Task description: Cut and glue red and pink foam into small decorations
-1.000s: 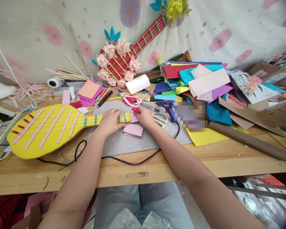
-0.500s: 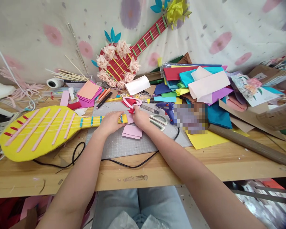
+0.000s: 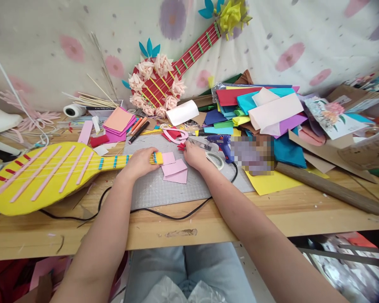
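My left hand [image 3: 141,163] is closed round the end of the neck of a yellow craft guitar [image 3: 55,162], which has pink strips, red pieces and white strings on its body and blue bars on its neck. My right hand [image 3: 195,155] has its fingers closed on small red strips [image 3: 181,146] that stick out at its fingertips. Pink paper squares [image 3: 174,167] overlap on the grey cutting mat [image 3: 158,195] between my hands. Beside the right hand lie white-handled scissors [image 3: 215,160], partly covered by it. A pink paper loop [image 3: 181,135] lies just behind.
A blue glue gun [image 3: 222,145] lies right of the scissors, its black cable [image 3: 177,218] crossing the front. A red flowered guitar [image 3: 164,84] leans at the back. Coloured paper [image 3: 276,113] is piled right, near a brown rod [image 3: 328,189]. Markers [image 3: 139,129] lie back left.
The yellow guitar has shifted left with my left hand. My right hand has moved right, away from the neck's end, with the red strips, uncovering more of the pink squares.
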